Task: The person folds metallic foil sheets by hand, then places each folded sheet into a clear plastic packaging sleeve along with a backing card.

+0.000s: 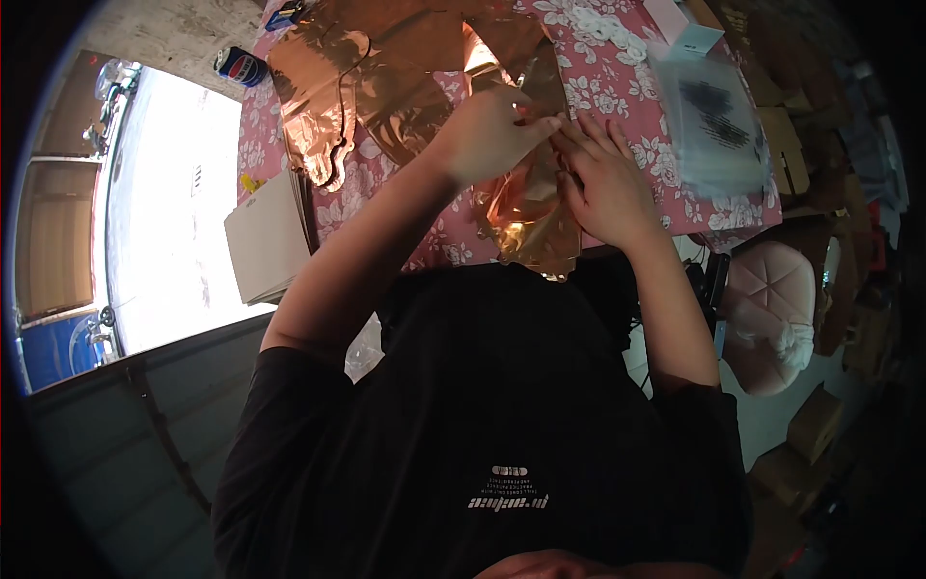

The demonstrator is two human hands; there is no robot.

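Shiny copper-coloured foil (405, 39) spreads over a pink cloth with white flowers (338, 207). A narrower part of the foil (526, 217) hangs towards my body at the table's near edge. My left hand (492, 135) is on this part, its fingers curled and pinched on the foil, partly hidden beneath the hand; the thumb points right. Right beside it, my right hand (608, 183) lies flat, fingers spread, across the foil's right edge and the cloth. The fingertips of both hands nearly meet.
A dark blue can (241, 67) stands at the upper left, above a stack of card sheets (270, 236). Clear plastic bags (714, 125) and an open white box (683, 29) lie at the right. A pink cushioned seat (769, 314) is beyond the table's right edge.
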